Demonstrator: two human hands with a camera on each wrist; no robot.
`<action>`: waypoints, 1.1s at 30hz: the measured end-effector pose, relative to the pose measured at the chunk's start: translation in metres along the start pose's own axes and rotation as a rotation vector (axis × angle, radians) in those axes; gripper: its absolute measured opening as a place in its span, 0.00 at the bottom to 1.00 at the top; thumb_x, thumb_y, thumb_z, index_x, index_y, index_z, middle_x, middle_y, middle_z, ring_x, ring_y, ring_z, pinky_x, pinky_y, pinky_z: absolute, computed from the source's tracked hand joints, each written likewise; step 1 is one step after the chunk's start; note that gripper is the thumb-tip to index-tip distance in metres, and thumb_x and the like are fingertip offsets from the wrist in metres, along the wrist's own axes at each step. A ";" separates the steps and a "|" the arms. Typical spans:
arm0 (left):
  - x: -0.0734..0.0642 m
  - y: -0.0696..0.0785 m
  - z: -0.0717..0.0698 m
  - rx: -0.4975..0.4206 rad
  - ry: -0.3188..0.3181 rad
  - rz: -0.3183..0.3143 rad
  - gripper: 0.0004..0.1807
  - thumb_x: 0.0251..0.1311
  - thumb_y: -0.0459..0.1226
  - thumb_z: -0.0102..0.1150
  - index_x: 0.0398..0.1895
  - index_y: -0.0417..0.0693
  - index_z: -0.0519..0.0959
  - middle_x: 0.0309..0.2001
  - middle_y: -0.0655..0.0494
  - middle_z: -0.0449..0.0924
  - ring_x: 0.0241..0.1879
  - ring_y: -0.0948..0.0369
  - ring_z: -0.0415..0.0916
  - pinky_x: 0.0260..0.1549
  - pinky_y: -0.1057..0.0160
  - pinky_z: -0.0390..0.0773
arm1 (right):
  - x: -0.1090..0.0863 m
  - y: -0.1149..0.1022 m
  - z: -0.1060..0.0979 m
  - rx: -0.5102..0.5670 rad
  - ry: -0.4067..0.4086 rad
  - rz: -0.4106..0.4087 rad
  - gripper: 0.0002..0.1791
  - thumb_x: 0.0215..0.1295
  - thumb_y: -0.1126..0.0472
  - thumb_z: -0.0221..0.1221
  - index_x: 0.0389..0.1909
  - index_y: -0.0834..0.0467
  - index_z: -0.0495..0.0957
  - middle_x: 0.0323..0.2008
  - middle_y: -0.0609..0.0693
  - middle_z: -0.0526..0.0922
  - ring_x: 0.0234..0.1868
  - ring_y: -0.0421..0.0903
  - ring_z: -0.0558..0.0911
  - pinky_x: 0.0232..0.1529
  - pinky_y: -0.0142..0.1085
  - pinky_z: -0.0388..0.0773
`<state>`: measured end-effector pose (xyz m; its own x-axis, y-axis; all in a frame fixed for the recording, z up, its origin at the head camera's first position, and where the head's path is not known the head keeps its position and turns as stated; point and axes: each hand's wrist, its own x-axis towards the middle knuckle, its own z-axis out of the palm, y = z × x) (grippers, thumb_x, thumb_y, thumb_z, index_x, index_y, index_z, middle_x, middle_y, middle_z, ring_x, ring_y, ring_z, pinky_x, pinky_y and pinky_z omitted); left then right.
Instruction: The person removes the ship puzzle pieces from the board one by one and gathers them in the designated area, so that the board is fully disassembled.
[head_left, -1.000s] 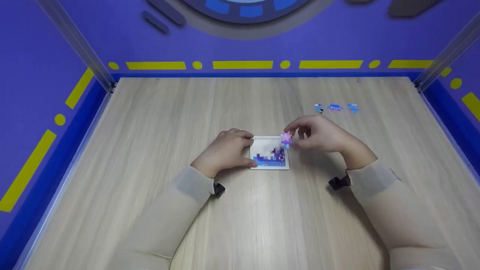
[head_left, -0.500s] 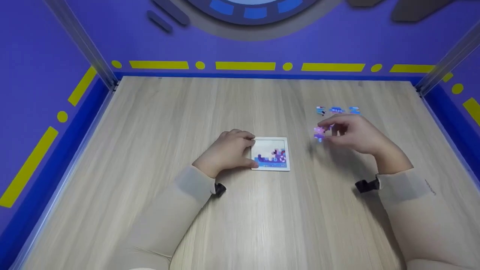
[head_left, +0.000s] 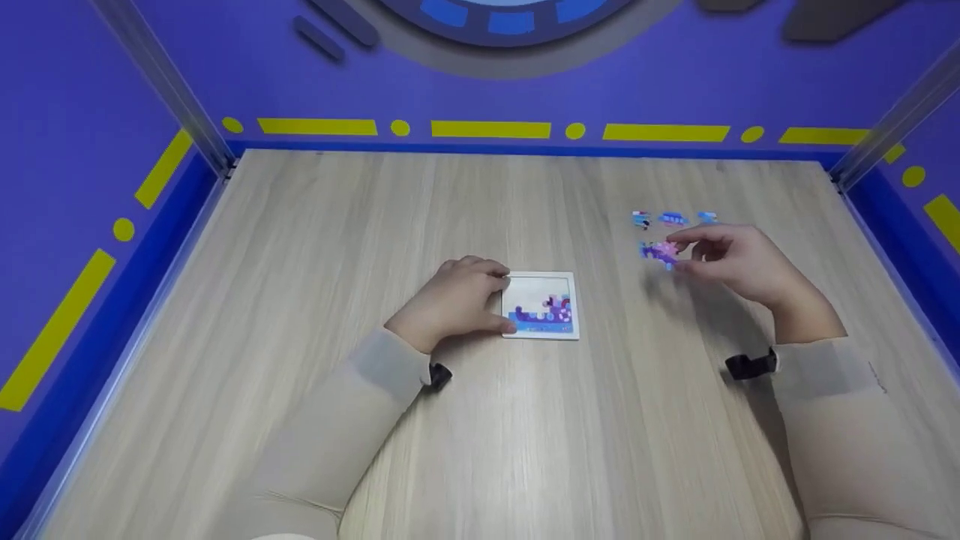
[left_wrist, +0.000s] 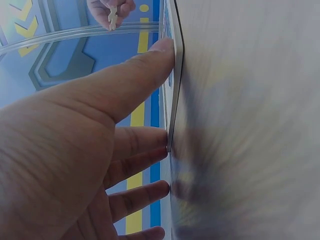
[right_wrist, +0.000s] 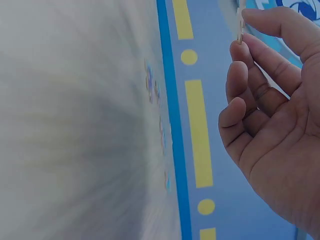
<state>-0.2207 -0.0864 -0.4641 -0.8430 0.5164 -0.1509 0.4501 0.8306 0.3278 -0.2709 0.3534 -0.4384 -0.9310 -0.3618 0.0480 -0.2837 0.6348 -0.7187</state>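
Note:
My left hand [head_left: 457, 300] rests at the left edge of a square white puzzle tray [head_left: 540, 337]. Its thumb touches the near-left corner and its index finger the far-left one; in the left wrist view the fingers [left_wrist: 137, 142] are nearly straight. Purple and blue puzzle pieces [head_left: 536, 322] fill the near part and right side of the tray. My right hand [head_left: 739, 255] pinches a pink and purple puzzle piece [head_left: 667, 250] between thumb and fingertips. In the right wrist view this puzzle piece [right_wrist: 240, 25] appears edge-on, raised off the table.
Three loose puzzle pieces [head_left: 673, 218] lie in a row beyond my right hand. Another blue and purple puzzle piece [head_left: 646, 250] lies just left of the held one, partly covered by it. Blue panels [head_left: 480, 97] wall the wooden table [head_left: 420, 195].
My right hand has moved right, away from the tray, carrying the pink and purple puzzle piece over toward the loose pieces. My left hand has stayed at the tray.

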 end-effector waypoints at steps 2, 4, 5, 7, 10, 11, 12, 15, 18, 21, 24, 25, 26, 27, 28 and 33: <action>0.000 0.000 0.001 -0.002 -0.001 0.002 0.46 0.67 0.62 0.77 0.80 0.45 0.80 0.84 0.51 0.74 0.86 0.45 0.67 0.85 0.38 0.65 | -0.001 0.005 -0.002 0.000 0.009 0.033 0.20 0.74 0.63 0.75 0.64 0.55 0.91 0.50 0.36 0.90 0.43 0.37 0.82 0.40 0.26 0.79; 0.000 0.001 0.001 -0.008 -0.004 -0.002 0.46 0.67 0.62 0.77 0.80 0.45 0.80 0.84 0.51 0.74 0.86 0.46 0.67 0.85 0.38 0.65 | -0.003 0.010 -0.004 0.003 0.017 0.072 0.19 0.73 0.62 0.75 0.64 0.54 0.91 0.49 0.37 0.90 0.43 0.38 0.82 0.39 0.27 0.79; 0.000 0.001 0.001 -0.010 -0.005 -0.004 0.46 0.67 0.62 0.78 0.80 0.46 0.80 0.84 0.52 0.74 0.86 0.46 0.67 0.85 0.38 0.65 | -0.003 0.012 -0.005 0.002 0.022 0.093 0.19 0.73 0.61 0.75 0.63 0.53 0.92 0.49 0.38 0.90 0.43 0.39 0.82 0.39 0.28 0.79; -0.001 0.001 0.001 -0.012 -0.006 -0.008 0.45 0.67 0.62 0.78 0.79 0.46 0.80 0.84 0.52 0.74 0.85 0.46 0.66 0.85 0.38 0.66 | -0.004 0.016 -0.007 -0.006 0.033 0.130 0.18 0.73 0.60 0.76 0.62 0.52 0.93 0.49 0.38 0.90 0.43 0.40 0.81 0.39 0.29 0.79; -0.001 0.001 0.001 -0.018 -0.006 -0.012 0.45 0.67 0.62 0.78 0.80 0.46 0.80 0.84 0.52 0.74 0.85 0.46 0.66 0.85 0.38 0.66 | -0.005 0.023 -0.010 -0.030 0.043 0.162 0.18 0.74 0.57 0.76 0.62 0.51 0.93 0.51 0.32 0.89 0.44 0.40 0.80 0.40 0.28 0.79; -0.001 0.001 0.001 -0.018 -0.005 -0.012 0.46 0.67 0.62 0.78 0.80 0.46 0.80 0.84 0.52 0.74 0.85 0.46 0.66 0.85 0.38 0.66 | -0.005 0.025 -0.011 -0.042 0.046 0.172 0.18 0.74 0.56 0.76 0.62 0.51 0.93 0.52 0.31 0.88 0.45 0.40 0.80 0.40 0.28 0.79; -0.001 0.001 0.001 -0.017 -0.003 -0.011 0.46 0.67 0.62 0.78 0.80 0.45 0.80 0.84 0.52 0.74 0.85 0.46 0.66 0.85 0.38 0.66 | -0.005 0.026 -0.012 -0.053 0.049 0.179 0.19 0.74 0.55 0.76 0.62 0.51 0.93 0.53 0.30 0.87 0.45 0.40 0.79 0.40 0.28 0.79; -0.001 0.001 0.001 -0.017 -0.001 -0.009 0.46 0.67 0.62 0.78 0.80 0.45 0.79 0.84 0.52 0.74 0.86 0.45 0.66 0.85 0.38 0.66 | -0.004 0.030 -0.013 -0.087 0.057 0.193 0.19 0.74 0.52 0.76 0.62 0.51 0.93 0.57 0.38 0.88 0.46 0.40 0.78 0.39 0.28 0.78; -0.001 0.001 0.001 -0.019 -0.001 -0.011 0.46 0.67 0.62 0.77 0.80 0.45 0.79 0.84 0.52 0.74 0.86 0.46 0.66 0.85 0.38 0.65 | -0.004 0.031 -0.013 -0.119 0.059 0.197 0.19 0.75 0.50 0.75 0.61 0.52 0.93 0.62 0.51 0.89 0.47 0.41 0.78 0.39 0.28 0.77; -0.002 0.001 0.000 -0.022 -0.003 -0.015 0.46 0.67 0.62 0.77 0.80 0.46 0.79 0.84 0.52 0.73 0.86 0.46 0.66 0.85 0.38 0.65 | -0.003 0.032 -0.014 -0.135 0.056 0.200 0.19 0.76 0.49 0.74 0.61 0.52 0.93 0.64 0.56 0.89 0.48 0.42 0.78 0.41 0.27 0.76; -0.002 0.001 -0.001 -0.019 -0.002 -0.018 0.47 0.67 0.63 0.77 0.81 0.46 0.79 0.85 0.52 0.73 0.86 0.46 0.65 0.86 0.38 0.64 | -0.002 0.034 -0.014 -0.155 0.050 0.211 0.19 0.77 0.47 0.73 0.61 0.51 0.93 0.65 0.57 0.89 0.49 0.43 0.77 0.41 0.27 0.75; -0.002 0.001 -0.001 -0.016 -0.001 -0.017 0.47 0.67 0.63 0.77 0.81 0.46 0.79 0.85 0.52 0.73 0.86 0.46 0.65 0.86 0.38 0.65 | -0.001 0.034 -0.014 -0.160 0.048 0.214 0.19 0.77 0.47 0.73 0.62 0.50 0.93 0.65 0.57 0.89 0.49 0.44 0.77 0.41 0.27 0.75; -0.001 0.001 -0.001 -0.014 -0.001 -0.017 0.46 0.67 0.63 0.77 0.80 0.47 0.79 0.84 0.52 0.73 0.86 0.46 0.66 0.86 0.38 0.65 | -0.001 0.035 -0.014 -0.166 0.047 0.215 0.19 0.77 0.47 0.73 0.62 0.50 0.93 0.65 0.57 0.89 0.50 0.45 0.77 0.42 0.27 0.74; -0.001 0.001 -0.001 -0.010 0.001 -0.016 0.46 0.67 0.63 0.77 0.80 0.47 0.79 0.84 0.52 0.73 0.86 0.46 0.66 0.86 0.38 0.65 | 0.000 0.036 -0.014 -0.173 0.046 0.214 0.19 0.77 0.47 0.73 0.62 0.50 0.93 0.65 0.57 0.89 0.50 0.45 0.77 0.42 0.27 0.74; -0.001 0.001 -0.001 -0.008 0.002 -0.015 0.46 0.67 0.63 0.77 0.80 0.47 0.79 0.84 0.52 0.74 0.86 0.46 0.66 0.85 0.38 0.65 | 0.000 0.037 -0.014 -0.180 0.046 0.212 0.19 0.77 0.47 0.73 0.62 0.51 0.93 0.65 0.58 0.89 0.50 0.46 0.76 0.43 0.27 0.73; -0.001 0.001 -0.001 -0.009 0.003 -0.005 0.46 0.67 0.62 0.77 0.80 0.46 0.80 0.84 0.52 0.74 0.86 0.46 0.66 0.85 0.38 0.65 | 0.004 0.040 -0.013 -0.199 0.060 0.186 0.19 0.77 0.47 0.73 0.60 0.52 0.94 0.60 0.58 0.91 0.48 0.44 0.77 0.42 0.26 0.73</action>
<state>-0.2200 -0.0865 -0.4631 -0.8461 0.5117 -0.1493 0.4434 0.8311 0.3356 -0.2888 0.3870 -0.4580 -0.9816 -0.1892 -0.0268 -0.1406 0.8102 -0.5691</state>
